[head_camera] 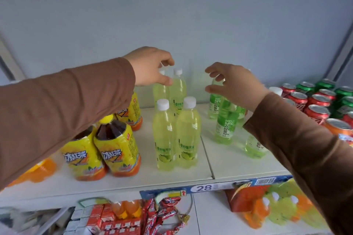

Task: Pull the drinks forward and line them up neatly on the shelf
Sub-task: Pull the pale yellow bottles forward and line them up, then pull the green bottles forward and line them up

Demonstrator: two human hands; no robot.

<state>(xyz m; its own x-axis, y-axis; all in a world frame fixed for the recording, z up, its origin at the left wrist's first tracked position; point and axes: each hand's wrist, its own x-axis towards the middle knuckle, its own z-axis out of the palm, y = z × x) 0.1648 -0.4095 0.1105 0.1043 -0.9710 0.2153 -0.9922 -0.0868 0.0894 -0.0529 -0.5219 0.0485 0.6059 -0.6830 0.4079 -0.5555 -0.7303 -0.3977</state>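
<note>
Several pale yellow-green lime soda bottles with white caps stand mid-shelf, two in front [164, 135] and two behind [178, 89]. My left hand [150, 66] reaches over them and is pinched on the neck of the rear left bottle [160, 90], hiding part of its cap. To the right stand green grape-drink bottles [225, 124], unevenly spaced. My right hand [233, 84] hovers at the rearmost one [214, 105], fingers and thumb spread around its neck; its cap is hidden behind the hand.
Large yellow iced tea bottles [118, 150] crowd the left, with an orange drink [42, 168] beyond. Red and green cans [317, 105] fill the right. The white shelf [238, 164] has a price strip [204, 188] on its front edge; snacks lie on the shelf below.
</note>
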